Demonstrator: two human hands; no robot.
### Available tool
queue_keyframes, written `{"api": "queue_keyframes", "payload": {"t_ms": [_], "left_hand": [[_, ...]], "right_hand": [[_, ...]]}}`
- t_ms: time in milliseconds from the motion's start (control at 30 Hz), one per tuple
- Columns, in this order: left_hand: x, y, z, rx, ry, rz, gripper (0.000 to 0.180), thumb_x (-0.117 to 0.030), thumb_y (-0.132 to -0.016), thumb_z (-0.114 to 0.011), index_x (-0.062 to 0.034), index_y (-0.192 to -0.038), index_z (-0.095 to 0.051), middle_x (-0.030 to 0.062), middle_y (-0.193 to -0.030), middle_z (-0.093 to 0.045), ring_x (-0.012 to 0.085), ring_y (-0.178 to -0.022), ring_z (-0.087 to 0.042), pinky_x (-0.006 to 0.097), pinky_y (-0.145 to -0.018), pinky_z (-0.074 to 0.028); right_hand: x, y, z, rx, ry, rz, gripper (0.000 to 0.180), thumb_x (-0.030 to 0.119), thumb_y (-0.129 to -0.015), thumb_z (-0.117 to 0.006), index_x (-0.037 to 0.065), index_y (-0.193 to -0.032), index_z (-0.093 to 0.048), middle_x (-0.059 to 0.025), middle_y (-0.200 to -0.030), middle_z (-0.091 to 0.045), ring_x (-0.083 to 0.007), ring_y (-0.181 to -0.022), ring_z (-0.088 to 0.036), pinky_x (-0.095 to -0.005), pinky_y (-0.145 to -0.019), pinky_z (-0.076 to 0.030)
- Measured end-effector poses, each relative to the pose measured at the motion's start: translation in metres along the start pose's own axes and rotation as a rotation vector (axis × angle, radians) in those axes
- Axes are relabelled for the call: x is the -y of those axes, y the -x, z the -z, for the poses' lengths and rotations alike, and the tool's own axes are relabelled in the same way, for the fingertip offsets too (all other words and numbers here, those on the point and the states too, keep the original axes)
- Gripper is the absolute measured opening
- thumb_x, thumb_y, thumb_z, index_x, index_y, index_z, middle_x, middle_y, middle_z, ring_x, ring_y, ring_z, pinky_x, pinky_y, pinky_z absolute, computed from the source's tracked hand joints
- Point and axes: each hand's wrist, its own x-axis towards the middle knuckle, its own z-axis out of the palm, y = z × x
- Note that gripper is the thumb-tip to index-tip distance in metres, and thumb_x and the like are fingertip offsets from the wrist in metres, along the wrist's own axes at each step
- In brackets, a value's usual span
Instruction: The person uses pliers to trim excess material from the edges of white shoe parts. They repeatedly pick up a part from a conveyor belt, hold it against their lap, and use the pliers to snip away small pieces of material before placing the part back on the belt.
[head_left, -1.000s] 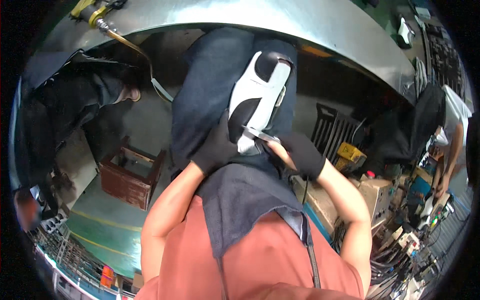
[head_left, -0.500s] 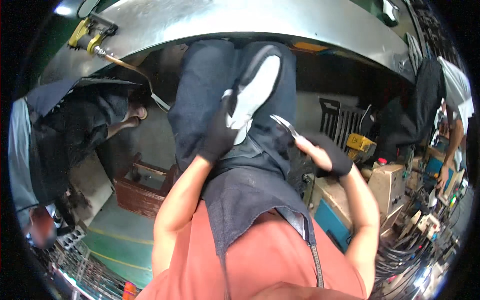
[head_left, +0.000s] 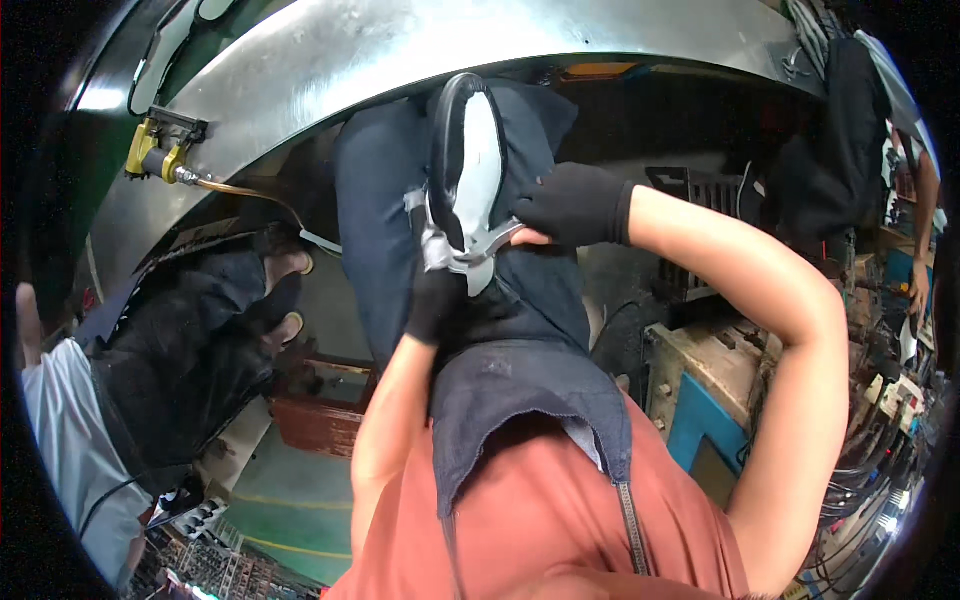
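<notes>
An unfinished shoe (head_left: pixel 482 165) with a black edge and white underside lies sole-up along my thighs, its toe pointing away from me. My left hand (head_left: pixel 437 295), in a black fingerless glove, is closed round the near end of the shoe, where grey-white material folds up. My right hand (head_left: pixel 575 207), gloved the same way, is closed on a silver metal hand tool (head_left: pixel 497 239) with a curved tip. The tip touches the right side of the shoe's near end. My right fingers hide most of the tool's handle.
A curved metal bench (head_left: pixel 400 40) runs across the far side. On its left hangs a yellow air tool (head_left: pixel 155 155) with a hose. Another person (head_left: pixel 190 350) is at the left, near a brown wooden stool (head_left: pixel 320 415). Machinery (head_left: pixel 700 380) stands at the right, where another person's arm (head_left: pixel 922 240) shows.
My right hand has moved left and away from me, bringing the tool from beside the shoe onto its near end. The shoe has turned and shifted slightly left in my left hand.
</notes>
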Motion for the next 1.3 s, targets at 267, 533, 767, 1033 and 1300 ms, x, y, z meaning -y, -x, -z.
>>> {"api": "queue_keyframes", "payload": {"t_ms": [267, 533, 767, 1033, 1300], "left_hand": [[0.062, -0.026, 0.018, -0.116, -0.657, -0.259, 0.076, -0.011, -0.078, -0.062, 0.0050, -0.138, -0.018, 0.0240, -0.130, -0.041, 0.0350, -0.122, -0.041, 0.039, -0.103, -0.032], [-0.048, -0.042, 0.038, 0.095, 0.013, -0.011, 0.041, -0.027, -0.093, -0.046, -0.0004, -0.123, -0.045, 0.0097, -0.111, -0.056, 0.0183, -0.102, -0.054, 0.031, -0.088, -0.043], [-0.044, -0.057, 0.026, 0.071, 0.431, 0.205, 0.049, -0.041, -0.100, -0.031, -0.0051, -0.132, -0.044, 0.0067, -0.119, -0.055, 0.0164, -0.107, -0.052, 0.029, -0.094, -0.041], [-0.041, -0.058, -0.015, -0.140, -0.080, -0.099, 0.046, -0.023, -0.094, -0.051, 0.0026, -0.130, -0.042, 0.0178, -0.121, -0.054, 0.0236, -0.111, -0.053, 0.033, -0.094, -0.040], [-0.097, -0.017, -0.003, -0.053, -0.494, -0.059, 0.054, -0.029, -0.080, -0.069, 0.0008, -0.120, -0.048, 0.0152, -0.105, -0.061, 0.0215, -0.099, -0.058, 0.033, -0.086, -0.046]], "right_hand": [[0.083, -0.016, 0.042, 0.186, 0.047, -0.232, 0.032, 0.031, -0.087, -0.049, 0.007, -0.086, -0.070, -0.0180, -0.082, -0.067, -0.0345, -0.078, -0.066, -0.0489, -0.070, -0.049], [0.040, 0.009, -0.017, -0.294, -0.129, -0.097, 0.039, 0.041, -0.093, -0.048, 0.005, -0.083, -0.060, -0.0174, -0.078, -0.060, -0.0319, -0.069, -0.060, -0.0386, -0.063, -0.047], [0.034, 0.013, 0.024, -0.120, -0.832, -0.232, 0.055, 0.044, -0.097, -0.037, -0.004, -0.087, -0.061, -0.0136, -0.066, -0.061, -0.0210, -0.067, -0.062, -0.0336, -0.060, -0.046], [0.030, 0.034, -0.017, -0.456, -0.145, -0.276, 0.026, 0.028, -0.091, -0.055, 0.004, -0.088, -0.062, -0.0164, -0.069, -0.057, -0.0296, -0.061, -0.055, -0.0386, -0.057, -0.043], [0.069, 0.002, 0.041, -0.458, -0.099, 0.241, 0.035, 0.036, -0.086, -0.057, 0.001, -0.082, -0.058, -0.0181, -0.075, -0.060, -0.0345, -0.066, -0.062, -0.0414, -0.058, -0.050]]}}
